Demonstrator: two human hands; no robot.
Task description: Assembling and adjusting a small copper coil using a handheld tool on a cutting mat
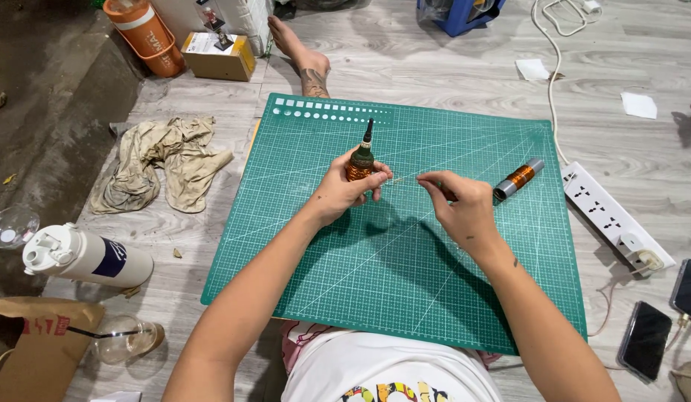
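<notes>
Wire strung between both hands over the green mat (pixel 405 298)

Left hand (pixel 344 192) clenches the upright coil (pixel 360 164); right hand (pixel 459 202) pinches thin wire (pixel 403 179) running sideways toward it.

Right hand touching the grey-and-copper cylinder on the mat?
Apart. The head view shows green mat between the right hand and the cylinder, which lies alone beyond the knuckles.
</notes>
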